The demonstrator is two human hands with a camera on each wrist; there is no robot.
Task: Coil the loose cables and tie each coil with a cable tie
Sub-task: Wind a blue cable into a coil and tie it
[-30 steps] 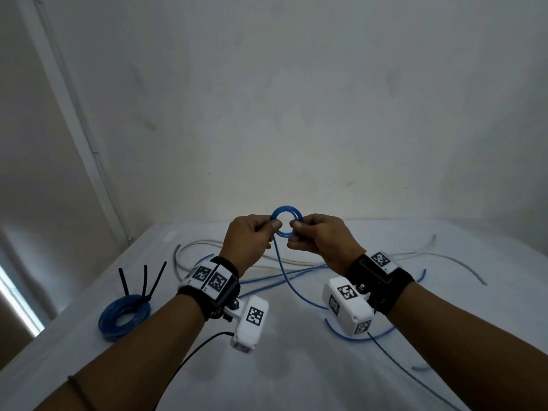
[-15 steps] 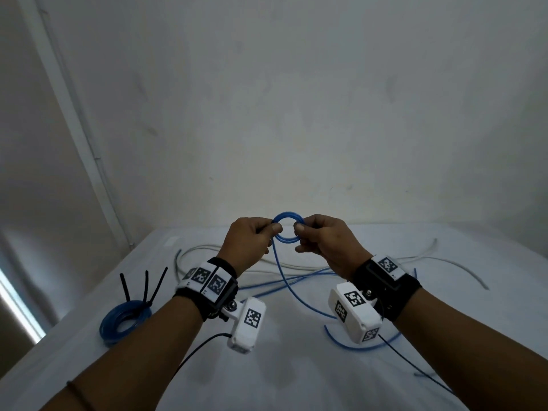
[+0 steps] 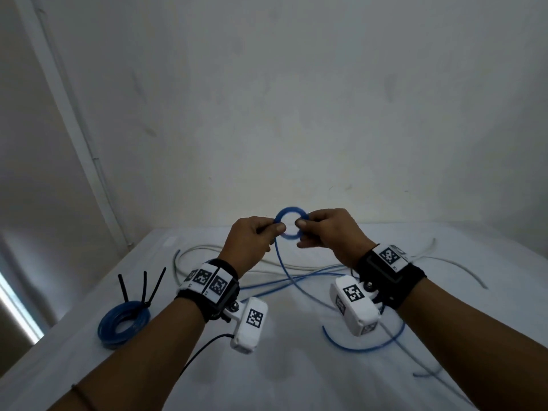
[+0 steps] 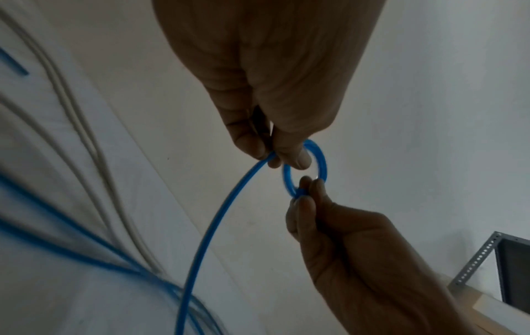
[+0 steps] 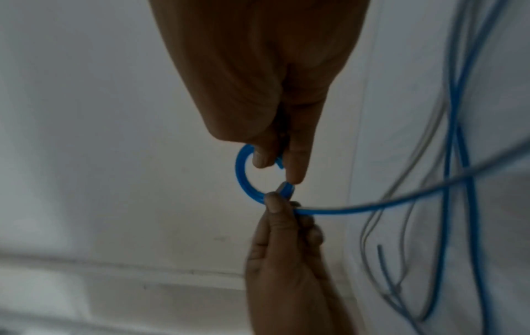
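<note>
The left hand [image 3: 252,241] and the right hand [image 3: 329,235] are pinching a small blue cable loop [image 3: 292,222] between thumb and fingertips, left at its 9 o'clock edge, right at its 3 o'clock edge, holding it raised above the white tabletop [image 3: 296,366]. The loose blue cable [image 3: 284,271] is trailing down toward 6 o'clock among grey cables [image 3: 207,250]. A finished blue coil [image 3: 123,323] with black cable ties [image 3: 143,287] is lying at 8 o'clock.

White table [image 3: 296,381], white wall [image 3: 296,114], perforated metal shelf upright [image 4: 473,260]
</note>
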